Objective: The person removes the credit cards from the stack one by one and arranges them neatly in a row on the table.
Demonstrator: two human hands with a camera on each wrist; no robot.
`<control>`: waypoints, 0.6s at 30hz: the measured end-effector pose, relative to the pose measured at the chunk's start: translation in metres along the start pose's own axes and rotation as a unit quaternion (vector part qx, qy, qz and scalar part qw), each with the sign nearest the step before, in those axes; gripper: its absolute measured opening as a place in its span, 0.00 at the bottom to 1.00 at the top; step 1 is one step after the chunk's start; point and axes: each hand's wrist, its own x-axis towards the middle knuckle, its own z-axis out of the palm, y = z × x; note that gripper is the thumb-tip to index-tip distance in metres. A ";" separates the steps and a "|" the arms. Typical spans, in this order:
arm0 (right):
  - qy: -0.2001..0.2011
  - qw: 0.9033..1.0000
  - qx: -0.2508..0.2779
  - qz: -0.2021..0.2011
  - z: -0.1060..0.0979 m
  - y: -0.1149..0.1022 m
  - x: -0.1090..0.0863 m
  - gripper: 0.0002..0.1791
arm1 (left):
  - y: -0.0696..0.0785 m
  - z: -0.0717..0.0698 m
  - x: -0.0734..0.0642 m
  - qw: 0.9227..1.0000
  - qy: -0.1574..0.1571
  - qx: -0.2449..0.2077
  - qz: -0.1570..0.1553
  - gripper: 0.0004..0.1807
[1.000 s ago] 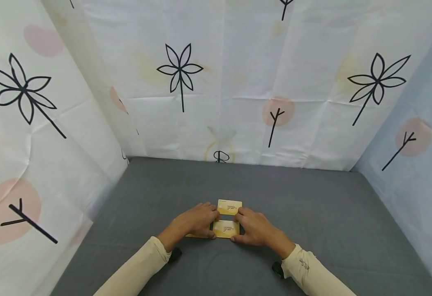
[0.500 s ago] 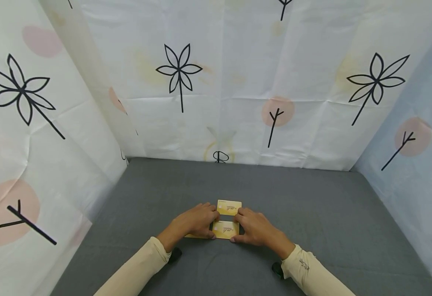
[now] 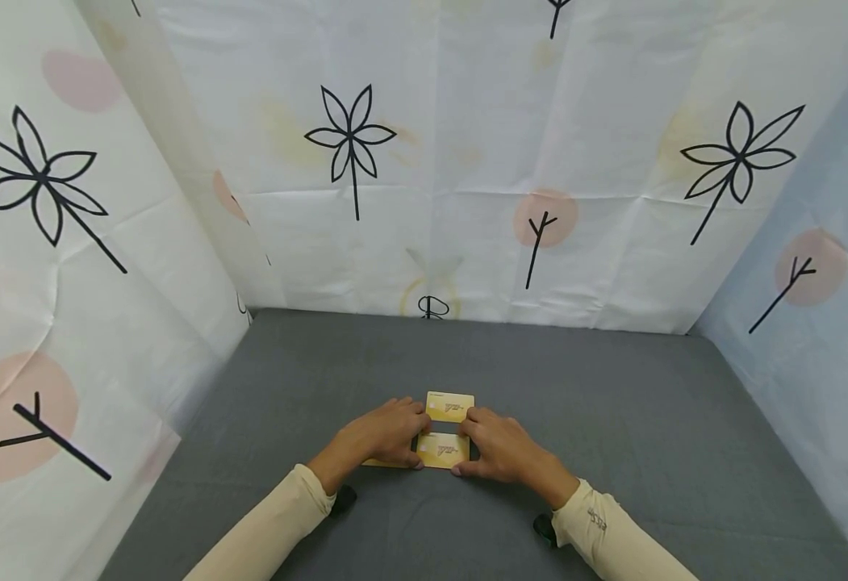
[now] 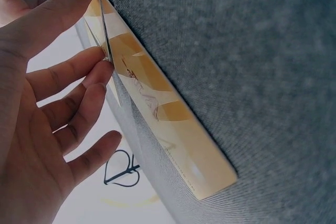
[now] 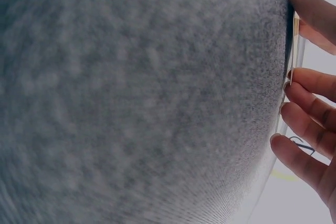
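Three yellow plastic cards with printed lettering are in the head view. Between my two hands is the front card [image 3: 443, 452]. My left hand [image 3: 387, 434] pinches its left end between thumb and fingertips; in the left wrist view this end appears as a thin edge. At the opposite end, the right hand [image 3: 505, 448] grips the same card with thumb and fingers. Behind it lies the back card [image 3: 449, 406], flat on the cloth. Another card [image 4: 157, 103] lies partly beneath my left hand, mostly hidden by it in the head view.
A dark grey cloth [image 3: 612, 403] covers the table. White printed sheets [image 3: 467, 121] hang behind and at both sides. Dark straps [image 3: 545, 528] show at the wrists, below cream sleeves [image 3: 271, 524].
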 end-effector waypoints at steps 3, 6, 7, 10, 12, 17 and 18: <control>0.000 1.000 -0.002 0.000 0.000 -0.001 0.000 0.27 | 0.000 0.000 0.000 1.000 0.000 0.002 -0.001 0.23; 0.002 1.000 -0.005 0.000 -0.001 0.000 0.000 0.27 | 0.000 0.000 0.000 1.000 0.001 0.004 0.000 0.23; 0.002 1.000 -0.006 0.000 -0.001 0.000 0.000 0.27 | -0.001 0.000 0.000 1.000 0.002 0.004 0.001 0.23; 0.002 1.000 -0.009 -0.002 0.000 0.000 0.000 0.27 | -0.001 0.001 0.000 1.000 0.004 0.003 0.002 0.23; 0.003 1.000 -0.012 -0.003 0.000 0.000 0.000 0.27 | -0.001 0.001 0.000 1.000 0.004 0.002 0.003 0.22; 0.007 1.000 -0.017 -0.008 0.000 -0.001 -0.001 0.27 | -0.001 0.001 -0.001 1.000 0.004 0.005 0.002 0.23; 0.008 1.000 -0.018 -0.008 0.000 -0.001 -0.001 0.27 | -0.001 0.001 -0.001 1.000 0.004 0.006 0.002 0.23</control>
